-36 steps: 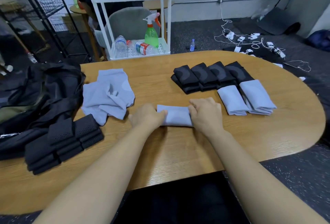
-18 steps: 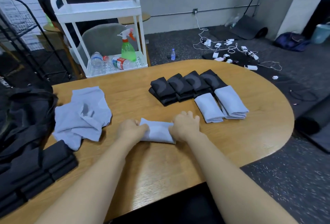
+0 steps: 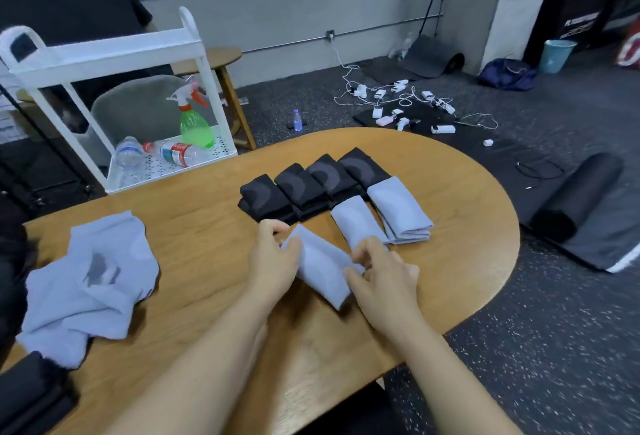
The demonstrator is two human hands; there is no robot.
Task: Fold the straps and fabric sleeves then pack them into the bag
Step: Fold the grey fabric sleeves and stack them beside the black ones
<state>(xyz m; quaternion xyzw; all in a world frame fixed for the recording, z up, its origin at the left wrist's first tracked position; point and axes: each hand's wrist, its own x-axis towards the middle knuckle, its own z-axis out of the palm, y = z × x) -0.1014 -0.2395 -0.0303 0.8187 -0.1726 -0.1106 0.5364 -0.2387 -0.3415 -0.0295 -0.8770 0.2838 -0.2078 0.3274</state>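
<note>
1. While both hands hold it, the folded light-blue sleeve hangs between them just above the bench, near the middle of the near side, tilted so its far end points left and its near end right.
2. The left hand grips the far left end, thumb and curled fingers pinching the fabric edge, forearm reaching in from the near left.
3. The right hand pinches the right edge with curled fingertips, back of the hand up, forearm coming in from the near right.
4. Just beyond the hands lie two folded light-blue sleeves: one close to the right hand's fingers, the other to its right, which looks like a small stack, though the layers cannot be counted.
5. Four folded black sleeves sit in a row farther back, overlapping, touching the blue ones at the right end.
6. A loose pile of unfolded light-blue sleeves lies at the left of the bench, well apart from the hands; their number cannot be told.
7. Folded black straps show at the near left corner, partly cut off.
8. A white cart beyond the bench holds one green spray bottle and two water bottles.
</note>
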